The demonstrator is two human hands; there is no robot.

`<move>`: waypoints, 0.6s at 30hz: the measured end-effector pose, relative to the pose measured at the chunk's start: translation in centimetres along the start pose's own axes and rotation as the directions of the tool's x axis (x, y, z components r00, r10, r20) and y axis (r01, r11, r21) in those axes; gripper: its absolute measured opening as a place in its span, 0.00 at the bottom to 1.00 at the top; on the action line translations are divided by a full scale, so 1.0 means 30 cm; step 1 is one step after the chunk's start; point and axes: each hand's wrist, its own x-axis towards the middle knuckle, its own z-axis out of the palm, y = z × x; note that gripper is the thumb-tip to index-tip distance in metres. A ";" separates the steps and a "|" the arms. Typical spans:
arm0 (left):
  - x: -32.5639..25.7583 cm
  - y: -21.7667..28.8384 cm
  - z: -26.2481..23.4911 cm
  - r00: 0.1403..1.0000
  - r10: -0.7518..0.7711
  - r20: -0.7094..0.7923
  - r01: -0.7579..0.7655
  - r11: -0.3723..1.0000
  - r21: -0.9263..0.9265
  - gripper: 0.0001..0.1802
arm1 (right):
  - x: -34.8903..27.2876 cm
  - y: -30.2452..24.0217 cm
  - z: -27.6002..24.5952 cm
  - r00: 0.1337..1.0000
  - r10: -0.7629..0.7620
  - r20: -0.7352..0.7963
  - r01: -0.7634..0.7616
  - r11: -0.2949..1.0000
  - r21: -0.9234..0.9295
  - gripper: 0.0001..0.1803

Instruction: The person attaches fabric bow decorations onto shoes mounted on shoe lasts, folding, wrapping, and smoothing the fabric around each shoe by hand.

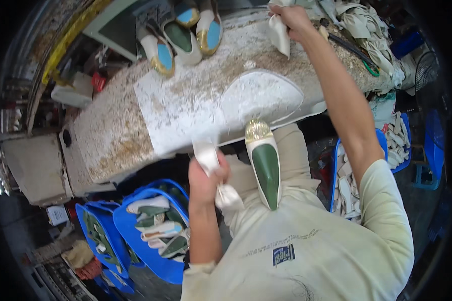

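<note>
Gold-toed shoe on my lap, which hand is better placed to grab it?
Probably your left hand: it is close beside the shoe, though holding pale material; your right hand is farther off, over the workbench.

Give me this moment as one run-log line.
left hand: holds white piece | right hand: holds white cloth over bench | lap: gold-toed green-insoled shoe | left side: blue bin, shoes inside

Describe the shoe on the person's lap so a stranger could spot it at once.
Find the long, stained workbench that slants across the picture, then, just below it, the person's lap. A cream shoe lies there alone, its glittery gold toe pointing at the workbench. Its green inside sets it apart from the gold-toed shoes up on the workbench, which are blue inside.
</note>
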 end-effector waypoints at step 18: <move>0.172 -0.007 0.180 0.978 -0.079 -0.192 -0.028 0.866 -0.499 0.37 | -0.907 0.146 0.196 0.760 0.145 0.633 -0.475 0.789 0.390 0.07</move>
